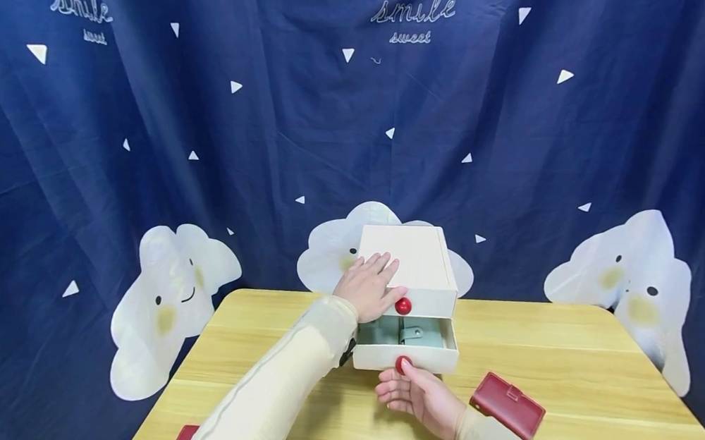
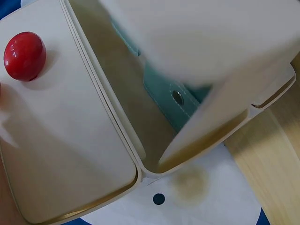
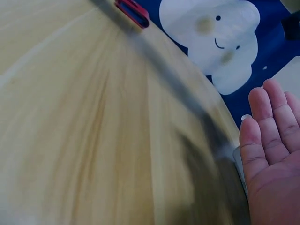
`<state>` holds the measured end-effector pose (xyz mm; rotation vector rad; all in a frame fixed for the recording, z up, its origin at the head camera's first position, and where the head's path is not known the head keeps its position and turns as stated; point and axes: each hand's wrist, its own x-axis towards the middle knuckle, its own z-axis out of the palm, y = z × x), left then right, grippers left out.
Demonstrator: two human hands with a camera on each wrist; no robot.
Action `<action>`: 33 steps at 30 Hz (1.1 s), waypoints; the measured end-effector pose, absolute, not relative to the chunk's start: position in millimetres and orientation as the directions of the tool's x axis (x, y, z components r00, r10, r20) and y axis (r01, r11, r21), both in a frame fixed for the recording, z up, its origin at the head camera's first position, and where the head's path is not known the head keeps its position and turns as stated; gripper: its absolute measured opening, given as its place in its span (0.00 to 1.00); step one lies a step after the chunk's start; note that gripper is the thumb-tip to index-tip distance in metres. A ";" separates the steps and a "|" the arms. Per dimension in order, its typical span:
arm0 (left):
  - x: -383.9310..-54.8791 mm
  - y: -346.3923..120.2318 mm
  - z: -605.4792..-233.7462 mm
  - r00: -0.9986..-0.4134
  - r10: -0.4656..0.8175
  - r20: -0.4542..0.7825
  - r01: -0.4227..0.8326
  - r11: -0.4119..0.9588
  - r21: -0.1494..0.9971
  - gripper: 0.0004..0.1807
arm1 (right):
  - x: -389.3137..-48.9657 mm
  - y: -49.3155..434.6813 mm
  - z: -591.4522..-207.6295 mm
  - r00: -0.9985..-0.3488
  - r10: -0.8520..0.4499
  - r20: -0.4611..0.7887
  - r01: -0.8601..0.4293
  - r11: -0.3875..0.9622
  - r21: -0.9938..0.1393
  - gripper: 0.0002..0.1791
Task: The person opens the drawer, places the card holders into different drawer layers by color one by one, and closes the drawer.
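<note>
A small white two-drawer box (image 1: 409, 257) stands near the table's back edge, with a red knob (image 1: 404, 306) on its upper drawer. My left hand (image 1: 371, 289) rests on the box's top left side, fingers spread. The lower drawer (image 1: 378, 355) is pulled out and holds a teal wallet (image 1: 422, 333) with a snap strap, seen closer as teal leather (image 2: 164, 91) in the left wrist view. At that drawer's red knob (image 1: 400, 361), the thumb of my right hand (image 1: 427, 401) touches the front, other fingers loosely extended below. The right wrist view shows these fingers (image 3: 272, 126) but no knob.
A dark red wallet (image 1: 508, 405) lies on the wooden table (image 1: 598, 385), right of the box beside my right wrist. Another red item (image 1: 182, 439) is partly visible at the front left. A dark blue curtain (image 1: 271, 134) with clouds hangs behind the table.
</note>
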<state>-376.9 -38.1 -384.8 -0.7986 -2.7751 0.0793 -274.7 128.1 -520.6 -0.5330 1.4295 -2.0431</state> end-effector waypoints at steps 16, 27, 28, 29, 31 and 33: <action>-376.5 -37.6 -385.3 -0.820 0.526 0.226 0.512 0.850 -0.121 0.39 | -300.2 123.0 -519.6 -0.814 -0.581 -0.027 0.194 -0.227 -0.954 0.35; -377.1 -37.5 -385.7 -0.820 0.526 0.226 0.510 0.850 -0.130 0.39 | -313.8 120.2 -518.3 -0.847 -0.528 -0.056 0.197 -0.215 -0.957 0.38; -377.1 -37.5 -385.8 -0.819 0.527 0.228 0.511 0.850 -0.130 0.39 | -315.1 119.8 -518.0 -0.851 -0.522 -0.058 0.196 -0.213 -0.957 0.38; -377.0 -37.5 -385.7 -0.818 0.529 0.228 0.513 0.849 -0.128 0.39 | -316.5 119.4 -517.6 -0.854 -0.517 -0.061 0.197 -0.212 -0.957 0.38; -376.5 -37.4 -385.3 -0.816 0.531 0.229 0.515 0.847 -0.128 0.39 | -319.1 118.8 -517.1 -0.861 -0.505 -0.063 0.194 -0.212 -0.958 0.38; -376.5 -37.4 -385.0 -0.815 0.532 0.230 0.516 0.847 -0.129 0.39 | -321.5 118.1 -516.1 -0.866 -0.495 -0.064 0.194 -0.215 -0.957 0.39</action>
